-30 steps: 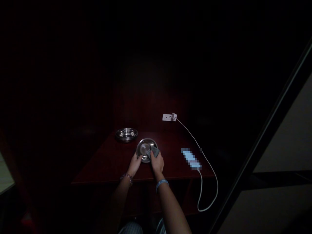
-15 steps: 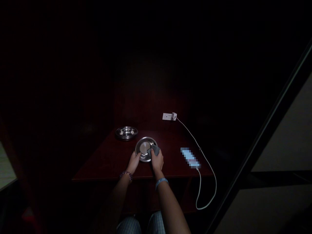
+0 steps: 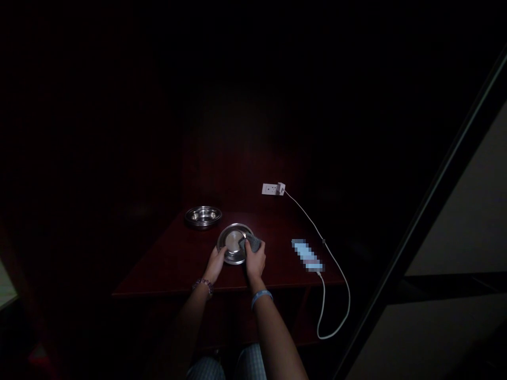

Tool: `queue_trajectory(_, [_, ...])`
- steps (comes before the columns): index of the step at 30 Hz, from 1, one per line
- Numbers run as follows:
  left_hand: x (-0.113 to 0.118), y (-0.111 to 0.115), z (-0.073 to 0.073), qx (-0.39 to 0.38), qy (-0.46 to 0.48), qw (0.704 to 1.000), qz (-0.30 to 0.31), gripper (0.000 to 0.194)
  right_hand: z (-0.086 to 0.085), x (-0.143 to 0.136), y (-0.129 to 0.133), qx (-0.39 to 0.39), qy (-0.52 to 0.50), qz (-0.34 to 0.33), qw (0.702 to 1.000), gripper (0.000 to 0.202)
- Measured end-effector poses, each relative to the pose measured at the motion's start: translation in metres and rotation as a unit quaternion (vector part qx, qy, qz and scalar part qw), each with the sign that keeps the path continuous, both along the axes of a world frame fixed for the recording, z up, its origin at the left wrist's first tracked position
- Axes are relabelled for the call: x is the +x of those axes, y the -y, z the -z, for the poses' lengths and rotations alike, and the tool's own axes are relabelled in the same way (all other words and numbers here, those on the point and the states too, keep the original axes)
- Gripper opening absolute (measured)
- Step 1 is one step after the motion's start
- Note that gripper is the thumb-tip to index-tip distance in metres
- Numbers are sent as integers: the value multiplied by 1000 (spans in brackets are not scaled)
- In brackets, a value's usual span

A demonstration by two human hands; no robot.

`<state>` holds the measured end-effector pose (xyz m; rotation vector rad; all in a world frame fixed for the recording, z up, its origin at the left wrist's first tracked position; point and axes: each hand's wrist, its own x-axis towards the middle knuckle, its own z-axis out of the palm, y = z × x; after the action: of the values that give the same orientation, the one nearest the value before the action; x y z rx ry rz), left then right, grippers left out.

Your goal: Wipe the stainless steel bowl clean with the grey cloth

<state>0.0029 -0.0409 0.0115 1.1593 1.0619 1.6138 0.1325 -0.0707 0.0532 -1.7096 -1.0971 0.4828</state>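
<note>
A shiny round metal dish (image 3: 235, 241) is held over the dark red table, its inside facing up. My left hand (image 3: 216, 264) grips its lower left rim, with the thumb over the edge. On the right side of the dish, my right hand (image 3: 255, 261) is closed on a grey cloth (image 3: 252, 243), which lies against the rim and the inside. Behind and to the left, a stack of similar metal dishes (image 3: 203, 217) rests on the table.
The red table (image 3: 166, 264) has its front edge near my wrists. At its right lies a phone (image 3: 307, 255), blurred out, with a white cable (image 3: 349, 295) looping past the edge and up to a charger (image 3: 281, 188) in the wall socket (image 3: 269, 189).
The whole view has shifted slightly, so things appear a little further left. Both hands keep their hold on the dish and the cloth, with the cloth bunched slightly differently at the right rim.
</note>
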Motion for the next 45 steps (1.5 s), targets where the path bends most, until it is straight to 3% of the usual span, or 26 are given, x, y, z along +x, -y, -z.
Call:
queue_trajectory(12, [0,-2,3,70,-32,997,9,46,6,0,-6,-14,52,-31,998,49])
queue_trajectory(18, [0,-2,2,53,-38,998,11,52,5,-2,-6,-57,98,-63,992,54])
queue_trajectory(24, [-2,6,-6,63,-58,996,-22,67,2,0,-4,-57,58,-66,995,51])
queue_trajectory(29, [0,9,-9,61,-73,995,28,67,0,0,-2,-41,34,-60,997,48])
queue_trajectory(35, [1,3,-1,64,-70,995,36,75,1,0,-2,-35,35,-72,996,47])
queue_trajectory(40, [0,-1,4,42,-58,997,25,67,3,0,-4,-37,43,-72,996,47])
queue_trajectory(45, [1,0,-4,28,-33,999,20,58,2,0,-5,-49,40,-56,996,50])
